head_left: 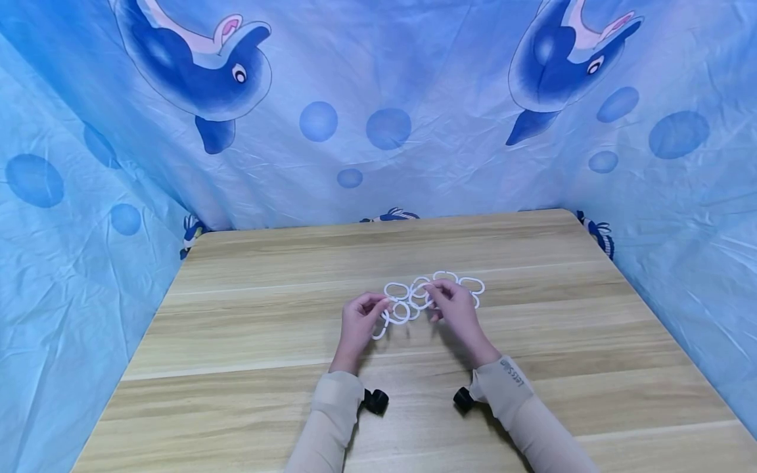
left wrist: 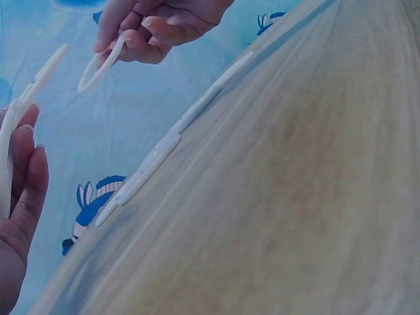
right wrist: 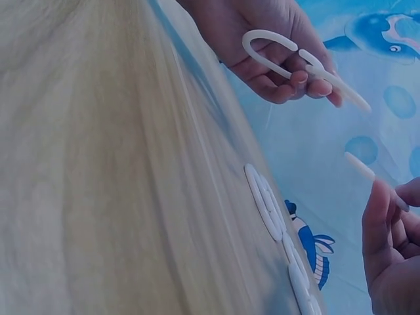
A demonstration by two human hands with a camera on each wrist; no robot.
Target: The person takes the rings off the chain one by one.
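Observation:
White oval plastic links, at least one with a gap in its side, are in both hands and on the table. My left hand (head_left: 357, 323) pinches two joined links above the wood; the gapped link (right wrist: 264, 34) hangs by the palm, and the other link (right wrist: 348, 94) points towards my right hand (head_left: 454, 307). Between thumb and fingers, the right hand holds a single link (left wrist: 87, 85). A small space separates it from the left hand's links in both wrist views. Beneath and beyond the hands, several loose links (head_left: 472, 284) lie flat, some overlapping, partly hidden by the right hand.
The wooden table (head_left: 236, 355) extends on all sides of the hands. A blue dolphin-print cloth (head_left: 437, 171) hangs behind it and along both sides. Small black devices, one of them a left wrist camera (head_left: 376, 401), stick out from the cuffs just above the tabletop.

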